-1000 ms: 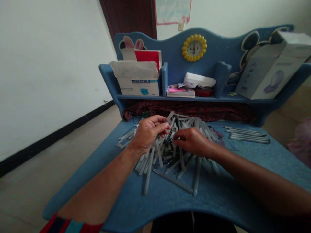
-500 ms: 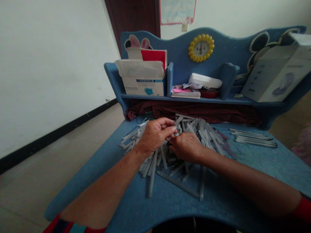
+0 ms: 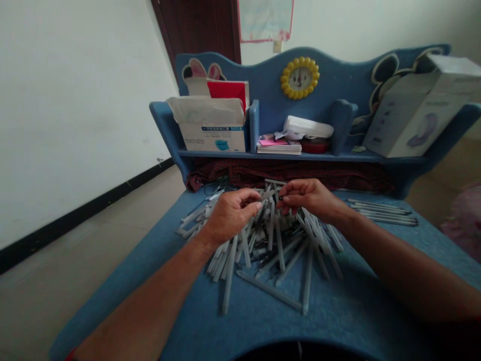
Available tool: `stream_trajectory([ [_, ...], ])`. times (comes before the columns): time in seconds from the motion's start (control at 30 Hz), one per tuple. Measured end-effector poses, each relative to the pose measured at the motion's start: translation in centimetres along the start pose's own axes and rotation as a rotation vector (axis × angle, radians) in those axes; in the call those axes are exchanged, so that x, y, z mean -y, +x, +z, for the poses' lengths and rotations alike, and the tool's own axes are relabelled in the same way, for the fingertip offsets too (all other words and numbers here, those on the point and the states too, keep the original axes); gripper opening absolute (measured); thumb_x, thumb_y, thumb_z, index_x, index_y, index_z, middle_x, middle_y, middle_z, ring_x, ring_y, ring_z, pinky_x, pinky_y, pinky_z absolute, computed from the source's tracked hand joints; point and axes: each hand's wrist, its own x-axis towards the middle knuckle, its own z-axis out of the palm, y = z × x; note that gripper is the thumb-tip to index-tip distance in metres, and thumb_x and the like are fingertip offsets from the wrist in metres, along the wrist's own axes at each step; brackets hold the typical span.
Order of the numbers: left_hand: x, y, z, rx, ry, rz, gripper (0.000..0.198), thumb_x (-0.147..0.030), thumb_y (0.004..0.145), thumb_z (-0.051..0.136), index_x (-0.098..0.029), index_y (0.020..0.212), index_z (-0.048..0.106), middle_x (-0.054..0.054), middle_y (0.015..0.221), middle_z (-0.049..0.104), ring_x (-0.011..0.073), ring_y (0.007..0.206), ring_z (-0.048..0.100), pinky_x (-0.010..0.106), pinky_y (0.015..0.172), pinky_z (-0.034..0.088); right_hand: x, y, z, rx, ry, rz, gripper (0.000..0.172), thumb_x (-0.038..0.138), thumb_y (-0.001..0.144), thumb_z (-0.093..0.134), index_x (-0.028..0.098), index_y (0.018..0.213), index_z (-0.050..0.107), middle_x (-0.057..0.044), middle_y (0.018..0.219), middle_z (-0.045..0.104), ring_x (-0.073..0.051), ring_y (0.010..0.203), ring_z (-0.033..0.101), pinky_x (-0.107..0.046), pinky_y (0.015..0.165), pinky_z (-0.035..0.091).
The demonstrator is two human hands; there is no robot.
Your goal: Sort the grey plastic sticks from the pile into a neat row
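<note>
A heap of grey-white plastic tubes (image 3: 278,240) lies in the middle of the blue desk (image 3: 338,311). My left hand (image 3: 229,215) hovers over the heap's left side, fingers curled in a pinch on a tube. My right hand (image 3: 310,198) is raised a little above the heap's far side, fingertips pinched on a small dark piece that meets the left hand's tube. The two hands' fingertips almost touch.
A few finished tubes (image 3: 383,213) lie in a row at the right. Behind the heap is a red checked cloth (image 3: 338,173). The shelf holds a mask box (image 3: 212,128), a stack of booklets (image 3: 278,146), a yellow clock (image 3: 299,77) and a large white box (image 3: 421,115).
My right hand has lifted off the heap and moved up and to the right, pinching a small piece. My left hand stayed over the heap's left side.
</note>
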Motion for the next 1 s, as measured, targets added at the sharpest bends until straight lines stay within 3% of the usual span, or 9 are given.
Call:
stream_trajectory([
  [0.23, 0.6, 0.0, 0.2, 0.064, 0.153, 0.097, 0.017, -0.025, 0.078, 0.056, -0.015, 0.087, 0.068, 0.002, 0.080, 0.068, 0.0147, 0.073, 0.061, 0.024, 0.068, 0.046, 0.6, 0.0, -0.6, 0.007, 0.150, -0.047, 0.024, 0.027, 0.066, 0.074, 0.013, 0.083, 0.062, -0.005, 0.075, 0.072, -0.014, 0.060, 0.067, -0.023, 0.054, 0.051],
  [1.0, 0.3, -0.2, 0.4, 0.074, 0.186, 0.062, 0.018, -0.025, 0.076, 0.057, -0.017, 0.086, 0.070, 0.000, 0.067, 0.065, 0.0136, 0.064, 0.059, 0.023, 0.060, 0.045, 0.8, 0.1, 0.3, -0.007, 0.022, -0.046, 0.018, 0.024, 0.065, 0.071, 0.014, 0.078, 0.063, -0.002, 0.066, 0.071, -0.012, 0.056, 0.066, -0.021, 0.050, 0.049],
])
